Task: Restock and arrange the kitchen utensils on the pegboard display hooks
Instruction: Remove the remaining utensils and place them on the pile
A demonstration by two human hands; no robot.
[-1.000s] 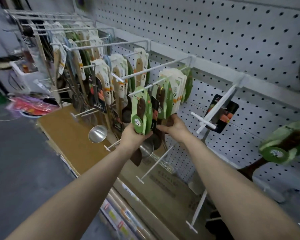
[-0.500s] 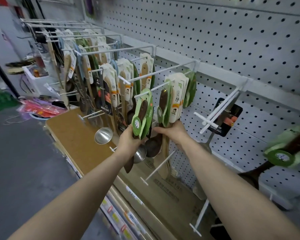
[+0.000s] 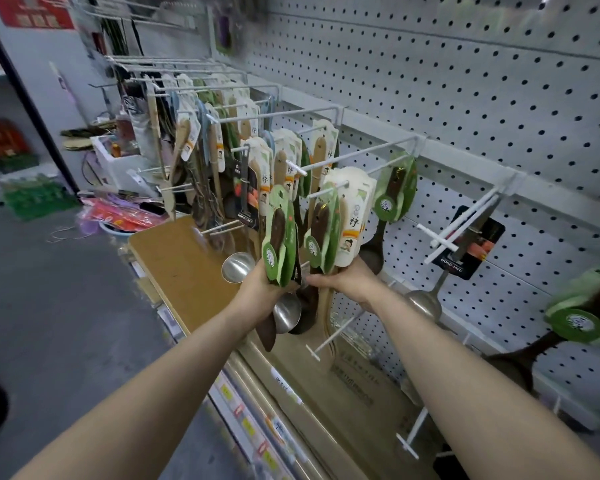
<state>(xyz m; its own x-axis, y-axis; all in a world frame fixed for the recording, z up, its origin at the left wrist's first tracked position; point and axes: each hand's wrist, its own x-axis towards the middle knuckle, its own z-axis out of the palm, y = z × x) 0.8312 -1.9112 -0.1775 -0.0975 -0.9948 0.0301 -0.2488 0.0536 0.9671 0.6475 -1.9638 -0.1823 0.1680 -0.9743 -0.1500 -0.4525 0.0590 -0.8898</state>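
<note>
Two bare forearms reach up from 6 o'clock of the view, over a strip of price labels [image 3: 250, 424] on the shelf edge. The left hand [image 3: 260, 292] has its fingers curled tight round the lower end of a pack of green-carded dark wooden spoons [image 3: 279, 237]. The pack stands upright above the fist, and a dark spoon bowl pokes out below the wrist. Whether the card's top sits on a hook cannot be told. Just beside it at 3 o'clock, the right hand [image 3: 347, 282] grips the handles of a hanging bunch of spoons [image 3: 343, 220], some on green cards and some on white, threaded on a white peg hook [image 3: 321, 192]. A steel ladle bowl [image 3: 286, 317] hangs at 6 o'clock between the two hands, and a second ladle bowl [image 3: 238, 266] sits at 9 o'clock of the left hand, above a brown shelf board [image 3: 174, 258]. At 2 o'clock of the right hand a bare double hook [image 3: 465, 225] juts out in front of a black-carded steel ladle [image 3: 485, 242]. A blurred green-carded spoon [image 3: 582, 317] hangs at the view's 3 o'clock. Behind everything stands the grey pegboard [image 3: 465, 98], with crowded rows of carded utensils [image 3: 222, 133] running off toward 10 o'clock.
</note>
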